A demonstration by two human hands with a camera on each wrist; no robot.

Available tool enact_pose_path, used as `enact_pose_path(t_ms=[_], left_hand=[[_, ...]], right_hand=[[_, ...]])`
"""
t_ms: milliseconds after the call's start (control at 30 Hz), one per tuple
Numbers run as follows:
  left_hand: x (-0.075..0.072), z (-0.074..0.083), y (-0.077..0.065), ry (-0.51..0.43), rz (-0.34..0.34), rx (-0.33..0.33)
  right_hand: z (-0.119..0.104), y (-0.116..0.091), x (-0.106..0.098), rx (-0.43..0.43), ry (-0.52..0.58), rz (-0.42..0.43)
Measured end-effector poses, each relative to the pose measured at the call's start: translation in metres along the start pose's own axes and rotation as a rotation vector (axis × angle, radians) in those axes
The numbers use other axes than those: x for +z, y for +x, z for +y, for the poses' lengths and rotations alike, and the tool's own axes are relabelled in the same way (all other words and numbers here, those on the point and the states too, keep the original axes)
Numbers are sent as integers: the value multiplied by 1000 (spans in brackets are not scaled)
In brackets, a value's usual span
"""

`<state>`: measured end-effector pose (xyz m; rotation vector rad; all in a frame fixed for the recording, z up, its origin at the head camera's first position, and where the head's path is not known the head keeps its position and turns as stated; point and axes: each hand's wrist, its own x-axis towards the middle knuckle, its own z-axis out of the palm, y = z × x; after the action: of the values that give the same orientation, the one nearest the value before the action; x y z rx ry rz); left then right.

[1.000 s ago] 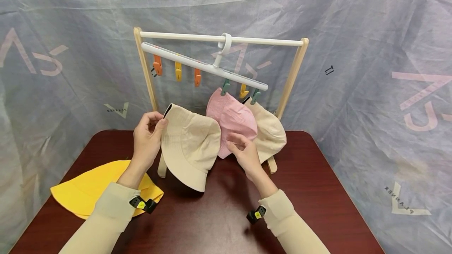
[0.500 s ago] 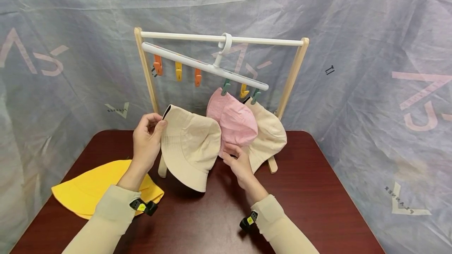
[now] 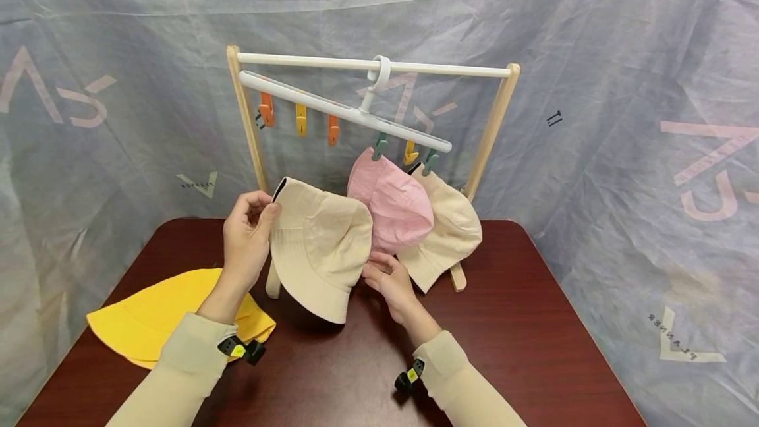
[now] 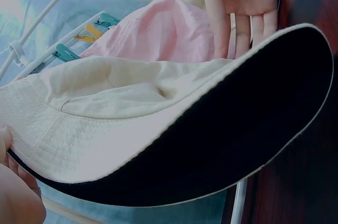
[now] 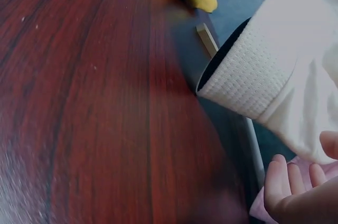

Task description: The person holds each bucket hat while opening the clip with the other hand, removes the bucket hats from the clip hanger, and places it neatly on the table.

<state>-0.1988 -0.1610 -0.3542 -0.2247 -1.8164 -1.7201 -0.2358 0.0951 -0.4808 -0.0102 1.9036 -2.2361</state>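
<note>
My left hand (image 3: 246, 236) pinches the brim edge of a cream bucket hat (image 3: 326, 242) between thumb and fingers, holding it up with its crown to the right. The black lining (image 4: 222, 129) of its brim shows in the left wrist view. At the hat's lower right side is my right hand (image 3: 394, 285), its fingers relaxed and slightly bent, fingertips right by the crown. Just behind, a pink bucket hat (image 3: 400, 206) hangs from a green clip (image 3: 380, 148). Farther right, a second cream hat (image 3: 450, 223) hangs from another green clip (image 3: 430, 163).
A yellow hat (image 3: 160, 312) lies on the dark red table (image 3: 332, 387) at the left. The white hanger (image 3: 314, 103) tilts down to the right from a wooden-legged rack (image 3: 501, 111). Orange clips (image 3: 333, 130) and yellow clips (image 3: 301, 121) dangle from it. Grey cloth surrounds the table.
My right hand has moved left and down, from in front of the pink and second cream hats to beside the held hat's crown. The left hand and its hat have barely shifted.
</note>
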Motion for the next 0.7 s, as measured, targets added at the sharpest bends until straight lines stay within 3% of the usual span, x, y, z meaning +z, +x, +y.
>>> enact_pose_path(t_ms=[700], left_hand=[[-1,-1,-3,13,18,-5]], right_hand=[[7,2,10,83,106,26]])
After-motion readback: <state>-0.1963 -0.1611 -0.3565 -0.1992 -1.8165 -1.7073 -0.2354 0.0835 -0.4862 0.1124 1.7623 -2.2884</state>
